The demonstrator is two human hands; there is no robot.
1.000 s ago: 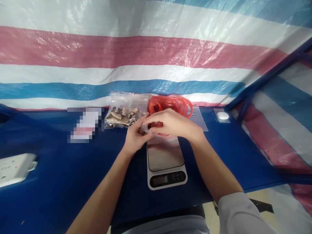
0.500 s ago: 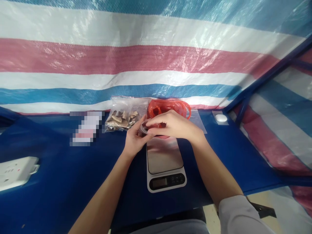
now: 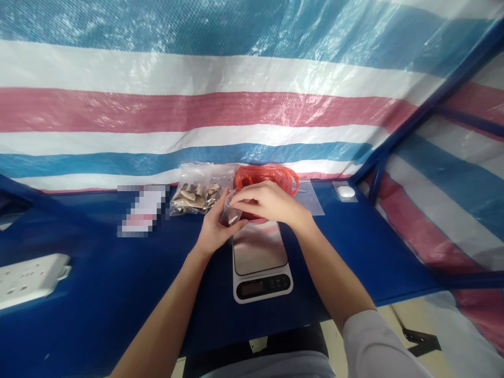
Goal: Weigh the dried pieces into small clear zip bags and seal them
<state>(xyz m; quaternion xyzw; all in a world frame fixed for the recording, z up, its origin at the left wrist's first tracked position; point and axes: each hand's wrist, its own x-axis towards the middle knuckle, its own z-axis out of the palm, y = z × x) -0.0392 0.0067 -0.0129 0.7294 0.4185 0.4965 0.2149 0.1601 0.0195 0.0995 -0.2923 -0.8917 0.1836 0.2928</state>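
Between my hands is a small clear plastic bag (image 3: 232, 214), held just past the far left corner of the kitchen scale. My left hand (image 3: 212, 228) grips it from the left, thumb in front. Bent over its upper edge, my right hand (image 3: 265, 202) has its fingertips together at the bag's mouth; what lies inside I cannot make out. Behind the right hand sits a crumpled red plastic bag (image 3: 277, 176), partly covered by it. The white kitchen scale (image 3: 262, 252) lies below my hands, its dark display facing me.
Left of my hands, a clear zip bag of dried slices (image 3: 192, 199) leans near the striped sheet (image 3: 189, 113). A blurred-out paper (image 3: 144, 210) and a white power strip (image 3: 33, 278) lie farther left. Flat clear bags (image 3: 313, 199) and a white oval object (image 3: 346, 192) are at right.
My right fingers have shifted slightly up and left at the bag's mouth, and more of the clear bag shows. The whole view has tilted up and turned a little right.
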